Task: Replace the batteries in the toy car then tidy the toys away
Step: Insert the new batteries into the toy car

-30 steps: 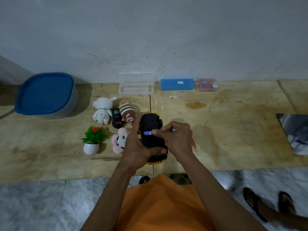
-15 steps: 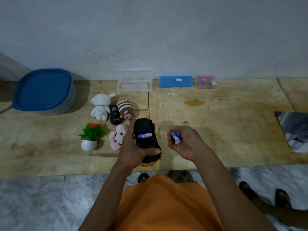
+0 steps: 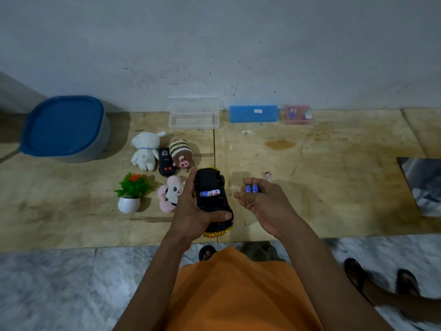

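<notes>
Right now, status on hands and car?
Left hand grips upturned toy car, one battery seated. Right hand holds two batteries. Nothing blocking.

— What is different from a second ago?

— The right hand (image 3: 265, 204) is off the toy car (image 3: 212, 201). Back then its fingertips were pressing a battery into the underside; now it sits just to the right, apart from the car, palm up.

— Holding anything?

— Two blue batteries (image 3: 252, 188), side by side at its fingers. Half a second ago they were bunched closer in its fist.

— And the car?

— One battery (image 3: 210, 193) now lies uncovered in the open compartment.
</notes>
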Motion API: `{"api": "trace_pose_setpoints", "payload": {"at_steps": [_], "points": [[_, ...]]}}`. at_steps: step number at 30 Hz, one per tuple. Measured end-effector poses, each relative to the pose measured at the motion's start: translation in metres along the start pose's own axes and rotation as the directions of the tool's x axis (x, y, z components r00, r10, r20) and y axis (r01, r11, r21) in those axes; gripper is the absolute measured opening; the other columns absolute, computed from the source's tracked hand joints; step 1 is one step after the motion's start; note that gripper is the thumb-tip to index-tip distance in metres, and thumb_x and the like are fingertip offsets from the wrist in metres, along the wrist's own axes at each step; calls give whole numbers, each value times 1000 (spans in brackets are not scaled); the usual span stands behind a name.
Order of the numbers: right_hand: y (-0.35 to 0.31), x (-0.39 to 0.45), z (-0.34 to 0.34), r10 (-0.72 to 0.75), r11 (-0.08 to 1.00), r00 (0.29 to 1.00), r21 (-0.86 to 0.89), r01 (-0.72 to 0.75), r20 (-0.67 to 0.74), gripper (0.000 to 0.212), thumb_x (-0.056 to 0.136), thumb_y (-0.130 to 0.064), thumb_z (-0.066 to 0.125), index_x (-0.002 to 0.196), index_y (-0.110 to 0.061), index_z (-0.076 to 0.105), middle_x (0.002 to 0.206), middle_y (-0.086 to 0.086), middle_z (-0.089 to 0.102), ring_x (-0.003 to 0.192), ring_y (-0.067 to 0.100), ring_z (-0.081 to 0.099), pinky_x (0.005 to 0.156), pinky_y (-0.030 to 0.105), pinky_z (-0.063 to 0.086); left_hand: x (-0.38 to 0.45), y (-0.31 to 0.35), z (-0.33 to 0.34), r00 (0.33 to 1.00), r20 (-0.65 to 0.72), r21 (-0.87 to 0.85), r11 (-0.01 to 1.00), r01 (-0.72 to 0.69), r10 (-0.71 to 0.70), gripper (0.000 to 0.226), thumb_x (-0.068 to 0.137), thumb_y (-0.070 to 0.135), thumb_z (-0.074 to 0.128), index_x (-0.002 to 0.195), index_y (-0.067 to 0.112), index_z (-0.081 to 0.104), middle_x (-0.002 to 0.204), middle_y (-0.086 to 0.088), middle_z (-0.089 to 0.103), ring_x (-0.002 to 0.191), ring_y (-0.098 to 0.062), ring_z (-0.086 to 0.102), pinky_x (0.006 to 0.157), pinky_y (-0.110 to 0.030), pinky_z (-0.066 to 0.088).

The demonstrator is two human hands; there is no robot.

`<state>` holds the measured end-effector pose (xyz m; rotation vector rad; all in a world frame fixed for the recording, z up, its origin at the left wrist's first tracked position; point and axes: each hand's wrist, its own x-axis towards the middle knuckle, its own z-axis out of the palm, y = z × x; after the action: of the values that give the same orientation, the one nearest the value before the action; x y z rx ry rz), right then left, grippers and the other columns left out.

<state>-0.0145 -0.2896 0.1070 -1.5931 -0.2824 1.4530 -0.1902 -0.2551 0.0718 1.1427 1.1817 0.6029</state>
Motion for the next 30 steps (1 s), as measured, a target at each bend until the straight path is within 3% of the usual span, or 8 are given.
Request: {"api": "trace_pose_setpoints", "payload": {"at_steps": [5, 9, 15, 20, 24, 27, 30], "points": [[-2, -6, 9, -158, 984, 987, -83, 157, -10, 18, 95, 1, 61, 112, -4, 59, 101, 14, 68, 78, 18, 75, 69, 22, 59, -1, 4, 0, 1000, 9, -28, 1000, -10, 10, 129, 58, -11, 91, 152, 44, 22, 141, 7, 54, 121, -19, 62, 76, -25, 60], [-2, -6, 14, -145, 989, 988, -10, 145, -47, 15, 93, -2, 65, 107, 1, 61, 99, 17, 69, 79, 21, 75, 68, 22, 58, 0, 6, -1, 1000, 4, -49, 999, -18, 18, 126, 59, -14, 89, 151, 43, 25, 140, 4, 56, 119, -21, 63, 72, -21, 59], [-3, -7, 14, -138, 990, 989, -11, 139, 45, 26, 85, 7, 69, 111, 3, 64, 109, 18, 68, 96, 29, 73, 79, 25, 60, 3, 4, -6, 1000, 8, -66, 998, -19, 19, 131, 59, -15, 89, 158, 37, 20, 142, -1, 56, 114, -21, 68, 74, -26, 60], [-4, -5, 18, -212, 976, 977, -40, 212, -2, 14, 94, -6, 65, 106, 0, 67, 94, 19, 73, 68, 18, 71, 61, 24, 56, 5, 6, -8, 1000, 14, -63, 998, 0, 1, 133, 58, -12, 90, 157, 41, 18, 143, -2, 55, 112, -19, 68, 73, -24, 59], [-3, -1, 16, -185, 982, 983, -23, 186, 20, 12, 90, -4, 69, 102, -1, 69, 84, 12, 72, 73, 18, 69, 64, 22, 54, 6, 11, -8, 1000, 9, -69, 997, -16, 16, 132, 59, -14, 89, 157, 39, 19, 144, 0, 54, 112, -19, 68, 70, -22, 59], [-5, 0, 14, -231, 963, 972, -129, 236, 48, 15, 90, 1, 68, 105, -2, 68, 85, 12, 72, 73, 15, 71, 63, 19, 54, 6, 14, -7, 1000, 14, -71, 997, -24, 25, 131, 59, -16, 88, 157, 38, 19, 143, 1, 54, 105, -12, 70, 70, -21, 58], [-9, 0, 15, -320, 896, 945, -305, 324, 64, 9, 94, -10, 65, 102, -9, 69, 75, 9, 70, 58, 8, 63, 54, 17, 48, 8, 15, -6, 999, 26, -59, 998, -36, 38, 131, 60, -16, 88, 158, 36, 18, 143, 1, 54, 100, -6, 71, 69, -21, 58]]}}
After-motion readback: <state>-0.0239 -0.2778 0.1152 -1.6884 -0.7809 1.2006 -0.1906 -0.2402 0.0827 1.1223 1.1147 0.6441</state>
